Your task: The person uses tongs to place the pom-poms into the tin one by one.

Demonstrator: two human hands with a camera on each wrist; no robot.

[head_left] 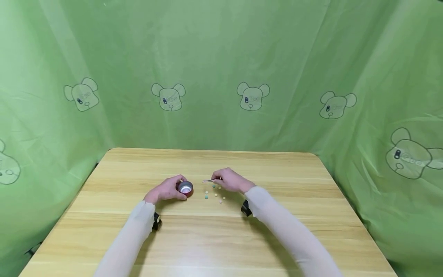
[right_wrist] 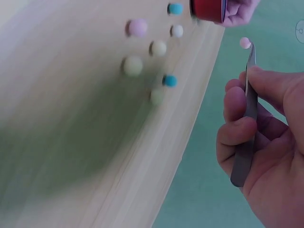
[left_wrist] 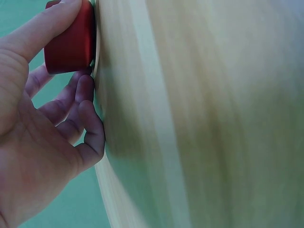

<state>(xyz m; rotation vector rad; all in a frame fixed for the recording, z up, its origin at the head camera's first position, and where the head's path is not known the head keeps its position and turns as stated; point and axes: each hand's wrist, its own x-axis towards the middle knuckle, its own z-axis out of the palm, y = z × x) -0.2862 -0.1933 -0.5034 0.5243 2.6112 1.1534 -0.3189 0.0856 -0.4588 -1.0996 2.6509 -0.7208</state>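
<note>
My left hand (head_left: 168, 188) grips a small round red tin (left_wrist: 71, 40) standing on the table, thumb on the near side and fingers behind it. The tin's silvery inside (head_left: 185, 187) faces up in the head view. In my right hand (right_wrist: 266, 128) is a pair of metal tweezers (right_wrist: 245, 152), held between thumb and curled fingers. A small pink ball (right_wrist: 244, 43) sits at the tweezers' tips, raised above the table. The tips point left toward the tin. Several small balls lie below the right hand, among them a blue ball (right_wrist: 170, 80) and a pink ball (right_wrist: 137, 27).
The wooden table (head_left: 207, 238) has a light striped grain. Behind and beside it hangs a green curtain (head_left: 211, 123) printed with bear heads. A black wrist strap (head_left: 246, 208) shows under the right sleeve.
</note>
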